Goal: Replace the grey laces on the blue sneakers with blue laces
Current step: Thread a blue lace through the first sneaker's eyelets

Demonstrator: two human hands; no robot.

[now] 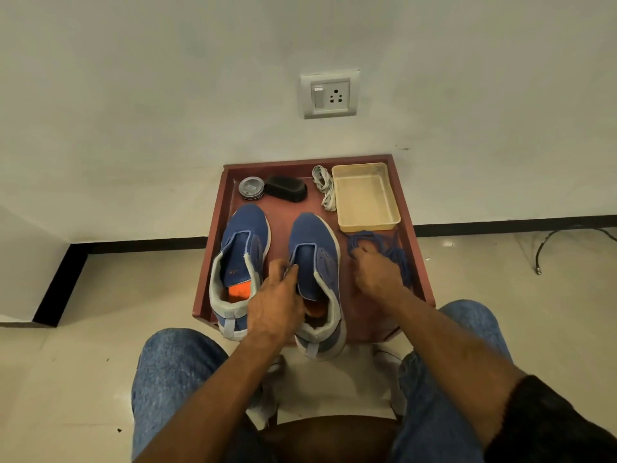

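A plain indoor room: white wall, switch socket, tiled floor, black skirting.

Your two bare forearms, well back from the fingers a dark black sleeve pushed up your right arm, faded blue denim jeans on both your legs

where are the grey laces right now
In the head view, the grey laces lie bundled at the back of the red tray, between the black brush and the beige plastic tub.
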